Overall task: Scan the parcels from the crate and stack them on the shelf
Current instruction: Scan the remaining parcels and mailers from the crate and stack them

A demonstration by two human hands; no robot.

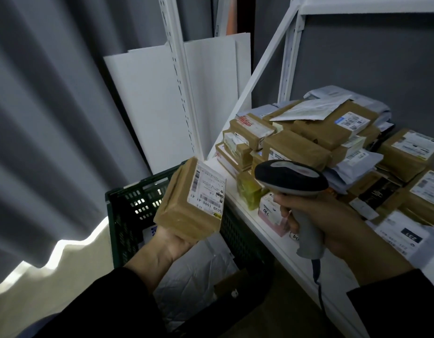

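Your left hand [173, 242] holds one brown labelled parcel [184, 211] clamped at its lower end above the green crate [128, 211], while your right hand [333, 223] has its fingers [285, 212] wrapped round the scanner [291, 179], which points at that label beside the white shelf [272, 240] carrying the stacked parcels [308, 132].

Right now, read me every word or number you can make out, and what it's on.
"T09B 41 43", roughly: label on the parcel in the left hand.
"237", upside down: white mailer on the shelf.
"110", probably: pink parcel on the shelf.
Scanner in the right hand: no text visible.
Other labels: too blurred.
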